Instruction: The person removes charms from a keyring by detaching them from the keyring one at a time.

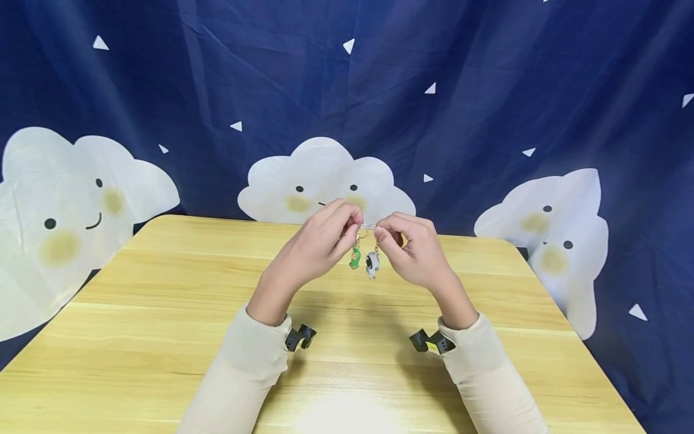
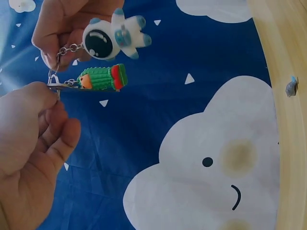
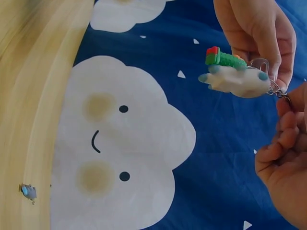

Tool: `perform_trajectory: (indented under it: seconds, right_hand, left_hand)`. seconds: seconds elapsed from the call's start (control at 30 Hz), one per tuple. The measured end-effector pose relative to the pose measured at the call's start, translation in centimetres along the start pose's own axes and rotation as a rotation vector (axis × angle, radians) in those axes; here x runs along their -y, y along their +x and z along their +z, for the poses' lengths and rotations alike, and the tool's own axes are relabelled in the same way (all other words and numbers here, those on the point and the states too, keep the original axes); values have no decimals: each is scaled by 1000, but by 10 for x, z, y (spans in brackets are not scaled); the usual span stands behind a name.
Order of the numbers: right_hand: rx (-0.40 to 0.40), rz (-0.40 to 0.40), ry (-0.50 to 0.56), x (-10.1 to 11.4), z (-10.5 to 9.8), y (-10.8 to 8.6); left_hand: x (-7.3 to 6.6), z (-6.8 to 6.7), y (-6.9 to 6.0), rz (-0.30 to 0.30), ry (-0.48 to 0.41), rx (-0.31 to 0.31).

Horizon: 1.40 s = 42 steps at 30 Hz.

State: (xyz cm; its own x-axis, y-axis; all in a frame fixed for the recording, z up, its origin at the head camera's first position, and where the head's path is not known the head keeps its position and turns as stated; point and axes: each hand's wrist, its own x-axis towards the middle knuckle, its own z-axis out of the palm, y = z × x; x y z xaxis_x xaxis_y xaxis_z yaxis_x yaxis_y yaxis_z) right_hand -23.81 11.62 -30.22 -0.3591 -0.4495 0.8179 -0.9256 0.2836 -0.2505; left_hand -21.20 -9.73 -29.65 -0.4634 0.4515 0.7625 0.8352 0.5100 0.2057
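Above the far half of the table, my left hand point(image 1: 329, 240) pinches the metal ring of a keychain with a green cactus charm point(image 1: 355, 258). Close beside it, my right hand point(image 1: 410, 247) pinches the ring of a second keychain, whose white and blue astronaut charm point(image 1: 372, 264) hangs on a short chain. Both rings point(image 1: 364, 231) meet between the fingertips; whether they are linked cannot be told. In the left wrist view, the cactus point(image 2: 101, 78) shows a red base and the astronaut point(image 2: 116, 36) a dark visor. The right wrist view shows the astronaut's back point(image 3: 240, 80), partly covering the cactus.
A small grey and blue figure point(image 2: 291, 87) lies on the wooden table point(image 1: 162, 289), seen in both wrist views. Behind the table hangs a dark blue curtain point(image 1: 303, 78) with printed clouds. Black wrist cameras point(image 1: 300, 338) sit at both cuffs.
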Motion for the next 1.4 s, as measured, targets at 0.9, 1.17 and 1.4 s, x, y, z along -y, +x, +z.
perform_trajectory:
  seconds: [0.9, 1.17, 1.4]
  right_hand:
    - [-14, 148, 121, 1, -6, 0]
    - [-35, 151, 117, 2, -7, 0]
    - [-32, 130, 115, 5, -8, 0]
  left_hand:
    - [-5, -4, 2, -121, -169, -36]
    - [-5, -4, 2, -253, -237, 76]
    - [-2, -2, 0, -263, -293, 39]
